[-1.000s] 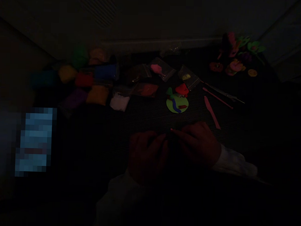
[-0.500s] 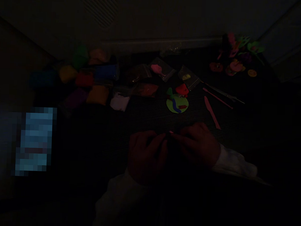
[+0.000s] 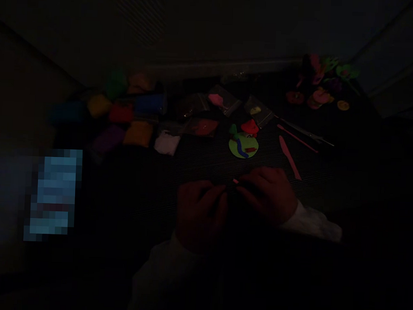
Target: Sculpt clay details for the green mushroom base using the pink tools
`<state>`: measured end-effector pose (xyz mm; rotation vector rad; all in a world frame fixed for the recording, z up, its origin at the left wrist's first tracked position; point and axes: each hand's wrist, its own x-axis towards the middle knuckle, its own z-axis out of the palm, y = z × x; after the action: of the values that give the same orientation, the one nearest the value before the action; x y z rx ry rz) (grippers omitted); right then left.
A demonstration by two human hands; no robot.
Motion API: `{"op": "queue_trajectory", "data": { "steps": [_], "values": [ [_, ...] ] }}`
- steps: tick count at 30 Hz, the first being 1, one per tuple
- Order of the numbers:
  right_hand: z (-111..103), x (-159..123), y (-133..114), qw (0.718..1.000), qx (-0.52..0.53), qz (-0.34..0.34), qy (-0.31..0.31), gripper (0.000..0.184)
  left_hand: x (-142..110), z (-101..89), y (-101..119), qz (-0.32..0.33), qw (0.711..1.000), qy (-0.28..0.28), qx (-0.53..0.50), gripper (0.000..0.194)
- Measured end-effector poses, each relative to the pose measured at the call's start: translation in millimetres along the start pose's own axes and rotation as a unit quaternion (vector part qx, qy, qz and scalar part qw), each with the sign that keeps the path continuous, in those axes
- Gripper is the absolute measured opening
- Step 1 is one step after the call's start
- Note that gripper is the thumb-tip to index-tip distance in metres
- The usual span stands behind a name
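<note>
The scene is very dark. My left hand [image 3: 201, 213] has its thumb and index fingertip close together, and whatever is between them is too dark to make out. Across a small gap, my right hand [image 3: 269, 193] is closed with its fingertips at a small pink piece [image 3: 236, 180], perhaps the end of something mostly hidden by the fingers. Just beyond the hands stands a round green clay base [image 3: 234, 149] bearing a blue strip, a brown bit, a green bit and a red-capped figure [image 3: 250, 127]. A pink modelling knife [image 3: 289, 157] lies right of it.
Several bags of coloured clay, among them orange [image 3: 138, 133], white [image 3: 166, 142] and blue [image 3: 150, 103], cover the back left. A thin pink tool [image 3: 297, 138] and scissors [image 3: 305, 131] lie at right. Finished-looking clay figures [image 3: 319, 98] stand at the far right corner. A blurred bright patch [image 3: 58, 190] is at left.
My right hand's fingertips have drawn slightly away from my left hand's, and its thumb and index now show farther apart. The pink piece stays by the right fingertips. The view has shifted a little.
</note>
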<state>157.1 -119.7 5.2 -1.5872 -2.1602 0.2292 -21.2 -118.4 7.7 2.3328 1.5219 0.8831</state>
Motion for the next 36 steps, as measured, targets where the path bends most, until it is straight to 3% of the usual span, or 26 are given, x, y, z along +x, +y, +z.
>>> {"op": "queue_trajectory", "data": {
  "steps": [10, 14, 16, 21, 24, 27, 33, 36],
  "values": [
    [5.2, 7.1, -5.8, 0.999, 0.028, 0.032, -0.011, 0.017, 0.9, -2.3, 0.4, -0.022, 0.999, -0.012, -0.022, 0.018],
    [-5.2, 10.1, -9.0, 0.981, 0.184, 0.066, 0.005, 0.014, 2.9, -4.9, 2.0, -0.053, 0.997, -0.014, -0.062, 0.017],
    [-11.9, 12.0, -12.9, 0.940, 0.326, 0.105, 0.008, 0.014, 6.2, -10.3, 4.8, -0.090, 0.989, -0.026, -0.113, 0.017],
    [-22.1, 17.5, -26.7, 0.790, 0.599, 0.129, 0.019, 0.011, 23.3, -30.2, 19.0, -0.167, 0.936, -0.070, -0.301, 0.012],
    [-26.9, 20.1, -34.3, 0.745, 0.658, 0.099, 0.029, 0.008, 32.5, -38.3, 27.1, -0.189, 0.895, -0.088, -0.393, 0.010],
    [-32.5, 20.5, -39.0, 0.755, 0.650, 0.084, 0.027, 0.008, 35.1, -40.2, 30.9, -0.202, 0.862, -0.116, -0.450, 0.010],
    [-36.6, 16.5, -40.2, 0.810, 0.583, 0.066, 0.020, 0.013, 29.1, -34.1, 30.8, -0.244, 0.779, -0.170, -0.551, 0.014],
    [-36.1, 14.6, -41.0, 0.829, 0.555, 0.061, 0.022, 0.013, 28.1, -31.8, 30.8, -0.276, 0.751, -0.181, -0.571, 0.014]
  ]
}}
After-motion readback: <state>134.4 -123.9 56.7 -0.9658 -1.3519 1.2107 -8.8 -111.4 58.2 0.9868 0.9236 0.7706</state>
